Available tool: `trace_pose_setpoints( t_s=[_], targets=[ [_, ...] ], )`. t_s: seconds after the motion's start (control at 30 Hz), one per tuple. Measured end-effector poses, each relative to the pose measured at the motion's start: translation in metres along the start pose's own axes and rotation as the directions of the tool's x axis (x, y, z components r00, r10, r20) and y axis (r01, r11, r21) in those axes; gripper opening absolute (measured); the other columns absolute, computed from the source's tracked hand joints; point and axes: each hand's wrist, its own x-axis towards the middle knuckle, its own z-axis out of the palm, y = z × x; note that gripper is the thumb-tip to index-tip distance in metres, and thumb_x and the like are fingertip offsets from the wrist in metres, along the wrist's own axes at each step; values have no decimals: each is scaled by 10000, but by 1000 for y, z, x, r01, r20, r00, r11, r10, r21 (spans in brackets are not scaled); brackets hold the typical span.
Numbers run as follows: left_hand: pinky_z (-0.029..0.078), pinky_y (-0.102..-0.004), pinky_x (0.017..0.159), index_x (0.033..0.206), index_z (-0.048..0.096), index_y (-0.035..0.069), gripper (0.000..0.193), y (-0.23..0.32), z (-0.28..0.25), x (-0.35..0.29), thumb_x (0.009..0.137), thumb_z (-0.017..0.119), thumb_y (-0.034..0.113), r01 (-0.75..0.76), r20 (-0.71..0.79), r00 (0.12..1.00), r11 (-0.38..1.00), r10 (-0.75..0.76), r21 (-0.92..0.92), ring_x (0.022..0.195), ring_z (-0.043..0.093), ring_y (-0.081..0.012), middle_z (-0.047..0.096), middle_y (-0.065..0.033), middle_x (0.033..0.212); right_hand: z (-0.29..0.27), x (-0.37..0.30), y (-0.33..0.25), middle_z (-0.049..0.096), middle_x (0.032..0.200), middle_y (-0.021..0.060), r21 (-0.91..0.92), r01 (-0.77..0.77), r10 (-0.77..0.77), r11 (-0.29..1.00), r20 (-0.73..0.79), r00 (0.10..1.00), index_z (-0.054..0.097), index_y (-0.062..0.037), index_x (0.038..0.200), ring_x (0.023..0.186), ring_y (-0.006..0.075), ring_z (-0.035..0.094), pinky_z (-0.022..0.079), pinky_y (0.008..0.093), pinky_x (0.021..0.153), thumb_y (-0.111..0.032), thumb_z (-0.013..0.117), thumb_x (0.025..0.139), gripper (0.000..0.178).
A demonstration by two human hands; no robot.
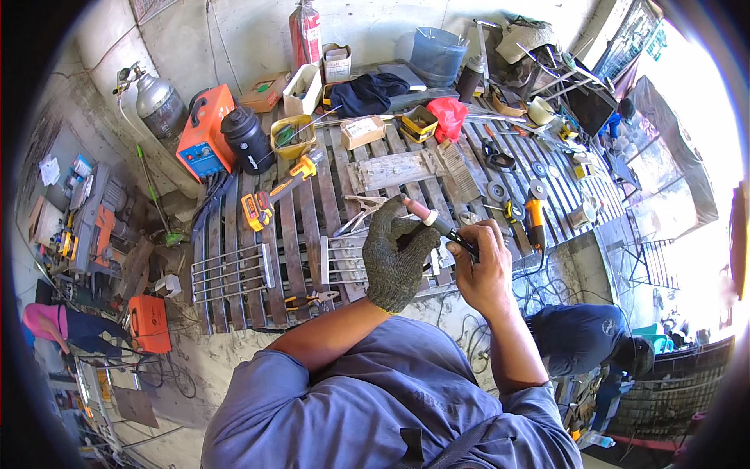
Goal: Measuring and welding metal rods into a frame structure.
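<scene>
In front of my chest, over the slatted metal bench (293, 266), I hold a welding torch (447, 227) with a black body and a pinkish nozzle. My left hand (394, 254), in a dark knit work glove, is curled with its fingers at the nozzle end. The bare right hand (484, 266) grips the black rear part between thumb and fingers. Below the hands lies a metal rod frame (344, 258), partly covered by the glove. A similar rod grate (230, 273) rests at the left. Pliers (311, 300) lie between them at the bench's near edge.
A cordless angle grinder (277, 191) lies at left, near an orange welding machine (207, 133) and black jug (248, 141). An orange corded grinder (536, 219) sits at right. Cardboard boxes and a blue bucket (437, 56) line the back. Other people (578, 336) are bent over at both sides.
</scene>
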Motion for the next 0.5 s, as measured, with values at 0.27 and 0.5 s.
trace_pose_setpoints(
  t_s=[0.27, 0.5],
  targets=[
    [464, -243, 577, 1417, 462, 9, 529, -15, -2, 12, 971, 736, 84, 299, 35, 954, 942, -297, -152, 644, 591, -73, 659, -3, 781, 6, 9, -8, 625, 935, 99, -294, 237, -248, 926, -3, 969, 654, -61, 994, 834, 312, 667, 531, 427, 681, -81, 783, 866, 183],
    [494, -247, 629, 1291, 509, 43, 422, -7, -5, 4, 944, 750, 52, 195, 22, 981, 959, -195, -205, 698, 602, -69, 663, -6, 843, 6, 20, -15, 641, 918, 95, -366, 265, -286, 892, -2, 958, 667, -64, 982, 845, 314, 650, 525, 430, 720, -67, 755, 872, 141]
  ],
)
